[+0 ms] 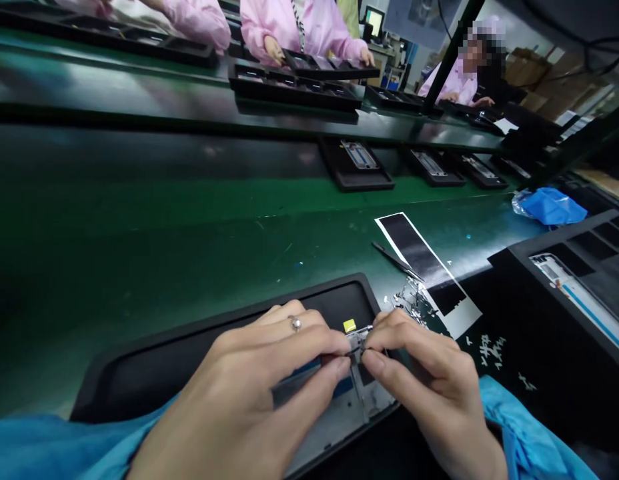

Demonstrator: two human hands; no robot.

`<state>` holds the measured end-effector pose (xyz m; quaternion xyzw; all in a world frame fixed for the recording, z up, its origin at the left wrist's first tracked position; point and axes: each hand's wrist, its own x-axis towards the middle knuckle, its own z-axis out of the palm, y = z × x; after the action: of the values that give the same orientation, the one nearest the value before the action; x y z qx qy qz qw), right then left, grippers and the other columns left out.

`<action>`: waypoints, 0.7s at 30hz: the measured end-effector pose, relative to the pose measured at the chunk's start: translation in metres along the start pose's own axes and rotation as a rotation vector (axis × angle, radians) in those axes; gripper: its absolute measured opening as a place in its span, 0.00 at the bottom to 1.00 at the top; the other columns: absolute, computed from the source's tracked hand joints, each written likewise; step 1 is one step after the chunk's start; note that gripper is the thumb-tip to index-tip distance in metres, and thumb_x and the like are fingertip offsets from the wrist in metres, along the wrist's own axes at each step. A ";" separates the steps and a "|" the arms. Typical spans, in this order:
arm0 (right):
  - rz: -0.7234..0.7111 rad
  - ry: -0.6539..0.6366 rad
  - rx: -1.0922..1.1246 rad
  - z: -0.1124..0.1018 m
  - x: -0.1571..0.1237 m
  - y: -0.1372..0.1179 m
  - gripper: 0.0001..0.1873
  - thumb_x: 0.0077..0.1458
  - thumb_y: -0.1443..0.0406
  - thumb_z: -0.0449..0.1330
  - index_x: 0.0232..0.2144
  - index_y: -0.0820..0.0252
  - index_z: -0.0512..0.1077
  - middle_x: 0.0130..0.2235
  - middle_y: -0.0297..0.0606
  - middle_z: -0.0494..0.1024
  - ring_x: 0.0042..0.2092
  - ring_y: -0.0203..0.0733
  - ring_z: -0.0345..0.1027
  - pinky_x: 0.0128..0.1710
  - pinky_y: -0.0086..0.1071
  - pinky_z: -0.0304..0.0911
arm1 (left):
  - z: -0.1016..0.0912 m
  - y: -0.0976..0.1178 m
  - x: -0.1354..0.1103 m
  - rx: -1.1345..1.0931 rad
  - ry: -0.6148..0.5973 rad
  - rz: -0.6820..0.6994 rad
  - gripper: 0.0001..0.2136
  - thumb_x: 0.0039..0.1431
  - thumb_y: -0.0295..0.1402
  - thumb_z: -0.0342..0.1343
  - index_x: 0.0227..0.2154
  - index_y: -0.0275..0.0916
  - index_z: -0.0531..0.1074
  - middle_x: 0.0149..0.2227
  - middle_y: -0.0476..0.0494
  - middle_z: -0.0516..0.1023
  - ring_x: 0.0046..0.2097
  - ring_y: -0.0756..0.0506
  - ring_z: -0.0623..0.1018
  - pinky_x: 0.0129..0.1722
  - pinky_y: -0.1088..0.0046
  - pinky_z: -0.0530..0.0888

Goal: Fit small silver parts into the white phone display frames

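A metal phone frame [339,423] with a blue strip lies in a black tray [234,317] in front of me. My left hand [259,380], with a ring on one finger, reaches across the frame, its thumb and index fingertip closed together. Facing it, my right hand [434,383] is also pinched, at the frame's upper end. The two sets of fingertips almost meet over a small dark piece, too covered to name. A yellow tab [349,326] stands out just above the fingertips. My hands hide much of the frame.
Black tweezers [397,260] touch a white-edged sheet of black film [424,257], with small shiny pieces [414,303] nearby. White scraps [492,350] lie on the dark mat. Right: another phone frame [592,313] and a blue plastic bag [552,205]. Trays [364,180] and co-workers in pink are beyond.
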<state>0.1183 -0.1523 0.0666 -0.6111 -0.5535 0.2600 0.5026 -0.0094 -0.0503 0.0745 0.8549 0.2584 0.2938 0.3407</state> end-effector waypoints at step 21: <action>-0.314 0.038 -0.802 0.004 -0.026 0.033 0.10 0.52 0.76 0.48 0.29 0.67 0.68 0.29 0.38 0.73 0.31 0.35 0.63 0.43 0.35 0.59 | 0.035 -0.021 -0.002 0.268 -0.179 0.079 0.15 0.57 0.30 0.39 0.20 0.39 0.67 0.23 0.48 0.69 0.27 0.48 0.67 0.28 0.70 0.65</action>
<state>0.1219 -0.1714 0.0296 -0.6709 -0.6878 -0.0665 0.2690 0.0074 -0.0534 0.0377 0.9250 0.2300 0.1923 0.2334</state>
